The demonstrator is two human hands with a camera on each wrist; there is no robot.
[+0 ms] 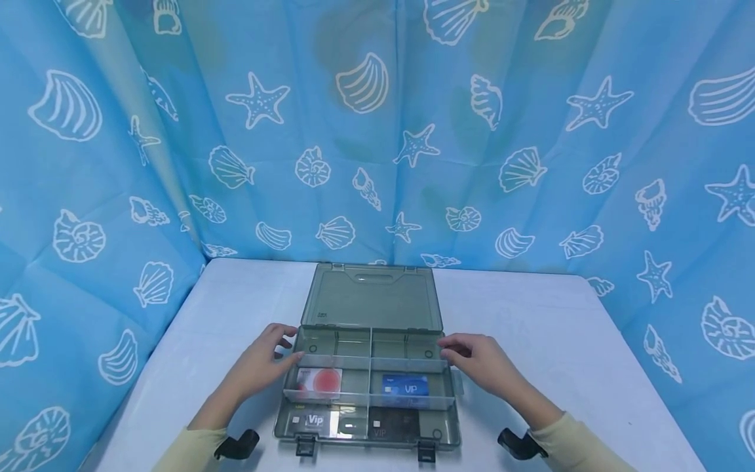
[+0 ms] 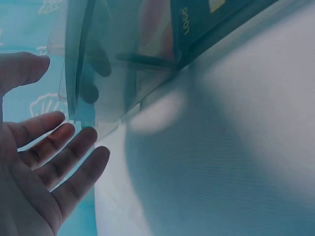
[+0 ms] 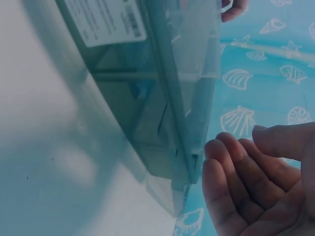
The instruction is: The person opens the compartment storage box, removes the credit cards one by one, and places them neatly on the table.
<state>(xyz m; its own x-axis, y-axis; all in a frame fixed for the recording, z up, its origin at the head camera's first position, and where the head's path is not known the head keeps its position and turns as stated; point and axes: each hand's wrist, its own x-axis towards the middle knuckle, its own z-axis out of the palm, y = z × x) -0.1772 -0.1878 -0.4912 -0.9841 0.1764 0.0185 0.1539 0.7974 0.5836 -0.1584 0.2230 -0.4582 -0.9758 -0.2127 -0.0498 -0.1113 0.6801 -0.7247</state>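
Observation:
A translucent grey-green organiser box (image 1: 454,426) lies open on the table, its lid (image 1: 371,298) folded back. Transparent dividers split it into several compartments. A red-and-white card (image 1: 320,381) is in the middle left one, and a blue VIP card (image 1: 405,385) is in the middle right. Dark Vip cards fill part of the front left (image 1: 309,419) and front right (image 1: 393,426) compartments. At the box's left wall is my left hand (image 1: 268,354), thumb and fingers spread apart. My right hand (image 1: 480,360) has its fingertips by the right wall, fingers loosely bent and holding nothing.
Two dark latches (image 1: 305,447) hang from the box's front edge. The white table (image 1: 525,308) meets a blue shell-print curtain (image 1: 366,164) behind and at both sides. A white printed label (image 3: 110,19) is on the box's side. Black wrist mounts (image 1: 238,446) sit at the sleeves.

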